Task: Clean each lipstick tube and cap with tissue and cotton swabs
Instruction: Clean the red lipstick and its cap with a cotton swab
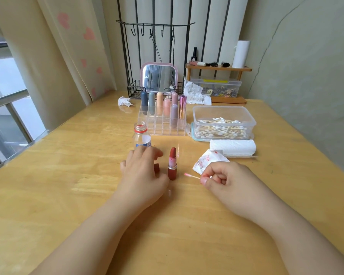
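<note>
uncapped dark-red lipstick tube (pixel 172 165) upright | left hand (pixel 145 171) just left of it, fingers loosely spread | right hand (pixel 226 180) to its right, pinching pink-tipped wooden cotton swab (pixel 192 176)

Seven capped lipsticks (pixel 163 108) stand in one clear organiser (pixel 163 128) at twelve o'clock on the desk (pixel 68 175), and one open lipstick (pixel 172 164) stands at the centre with one dark red cap (pixel 157 168) just beside it at nine o'clock. There is one open bottle (pixel 141 136), one tub of cotton swabs (pixel 223 123) too many to count at two o'clock, and one used swab (pixel 192 176). Two tissue rolls (pixel 233 147) show, one lying and one upright, along with three crumpled tissues (pixel 208 162) and one mirror (pixel 159 77).
</note>
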A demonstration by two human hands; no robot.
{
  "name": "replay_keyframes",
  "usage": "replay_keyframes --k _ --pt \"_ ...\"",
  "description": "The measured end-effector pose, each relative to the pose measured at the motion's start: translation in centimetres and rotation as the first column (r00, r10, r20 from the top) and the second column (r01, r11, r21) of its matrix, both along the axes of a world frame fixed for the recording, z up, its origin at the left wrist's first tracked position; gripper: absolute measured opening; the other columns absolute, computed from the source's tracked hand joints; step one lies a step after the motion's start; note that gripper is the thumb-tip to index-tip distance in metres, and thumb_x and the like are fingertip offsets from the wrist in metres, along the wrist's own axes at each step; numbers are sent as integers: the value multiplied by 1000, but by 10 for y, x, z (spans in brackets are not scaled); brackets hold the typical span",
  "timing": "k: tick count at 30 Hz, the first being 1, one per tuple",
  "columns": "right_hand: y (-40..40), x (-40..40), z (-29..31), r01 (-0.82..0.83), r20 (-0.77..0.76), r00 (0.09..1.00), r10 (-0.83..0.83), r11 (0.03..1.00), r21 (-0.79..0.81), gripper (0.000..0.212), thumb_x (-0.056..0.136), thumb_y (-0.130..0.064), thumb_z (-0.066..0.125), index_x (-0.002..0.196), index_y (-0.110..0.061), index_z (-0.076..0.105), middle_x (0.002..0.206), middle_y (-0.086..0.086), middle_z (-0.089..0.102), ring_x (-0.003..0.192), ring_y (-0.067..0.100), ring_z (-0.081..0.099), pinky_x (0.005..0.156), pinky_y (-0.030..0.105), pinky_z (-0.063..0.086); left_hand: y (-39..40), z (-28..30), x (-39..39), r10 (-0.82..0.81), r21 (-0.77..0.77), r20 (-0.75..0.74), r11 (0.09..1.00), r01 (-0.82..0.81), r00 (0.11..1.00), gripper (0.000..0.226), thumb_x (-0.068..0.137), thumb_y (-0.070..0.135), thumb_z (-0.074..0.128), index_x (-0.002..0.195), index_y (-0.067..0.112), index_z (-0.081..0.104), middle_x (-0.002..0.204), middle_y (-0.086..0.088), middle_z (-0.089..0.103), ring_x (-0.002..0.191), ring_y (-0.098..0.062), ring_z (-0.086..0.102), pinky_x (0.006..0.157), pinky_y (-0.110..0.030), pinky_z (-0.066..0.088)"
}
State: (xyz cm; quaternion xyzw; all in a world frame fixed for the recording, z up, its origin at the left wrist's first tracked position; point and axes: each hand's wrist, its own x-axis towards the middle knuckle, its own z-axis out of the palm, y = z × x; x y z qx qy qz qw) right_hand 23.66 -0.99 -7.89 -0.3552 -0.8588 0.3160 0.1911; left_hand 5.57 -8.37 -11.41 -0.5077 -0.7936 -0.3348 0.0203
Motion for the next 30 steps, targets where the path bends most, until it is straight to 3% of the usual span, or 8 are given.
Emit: replay_keyframes --k 4,7,13,17,21,25,28,30 --pt "-1 1 1 -5 7 1000 5 1000 9 16 90 -22 61 74 -21 63 46 -10 37 46 6 36 47 17 32 -2 2 -8 115 -95 -129 987 -128 985 38 80 15 51 118 24 50 119 7 47 109 -20 36 78 -29 20" --pt "-1 0 1 -13 19 1000 13 1000 12 15 90 -22 61 75 -21 63 45 -11 38 46 5 36 48 16 33 0 0 -13 112 -244 -183 957 -155 977 37 90 26 50 127 27 48 128 7 48 117 -21 36 85 -33 26" --pt "-1 1 2 -7 9 1000 7 1000 12 14 89 -24 61 75 -23 63 48 -11 38 48 5 37 50 16 33 -3 6 -13 90 -267 -192 953 -140 977 22 94 26 49 115 30 55 113 7 54 110 -20 43 82 -31 27" --pt "-1 2 4 1 -65 998 2 999 43 17 88 -25 62 72 -27 62 51 -10 40 52 4 38 53 16 32 -16 30 -10 57 -142 -30 988 -61 998 19 94 16 47 103 27 59 103 14 59 102 -13 54 87 -29 39" --pt "-5 3 12 -21 -230 973 31 999 46 19 86 -15 64 70 -25 64 55 -10 40 52 4 38 51 14 32 -34 56 0 -68 -49 220 996 81 973 20 97 20 43 88 33 56 91 18 59 84 -5 55 65 -21 39" --pt "-11 3 18 -26 -308 950 43 998 59 17 81 -12 67 70 -24 68 55 -2 45 52 5 40 54 9 35 -39 60 5 -161 34 619 983 178 769 29 95 23 45 77 32 66 68 11 60 70 -11 57 85 -37 47" --pt "-16 4 20 -30 -347 935 73 992 125 16 80 -14 71 79 -30 67 61 2 52 61 15 47 57 12 37 -38 61 10 -220 67 738 965 255 638 25 84 39 55 64 29 67 61 12 56 66 -10 54 98 -49 44" --pt "-17 4 20 -33 -351 930 104 979 202 12 80 -21 70 82 -32 66 63 -1 56 65 13 51 59 12 38 -37 61 12 -247 88 777 954 288 579 26 78 42 54 61 28 66 61 10 55 66 -11 52 98 -48 45"
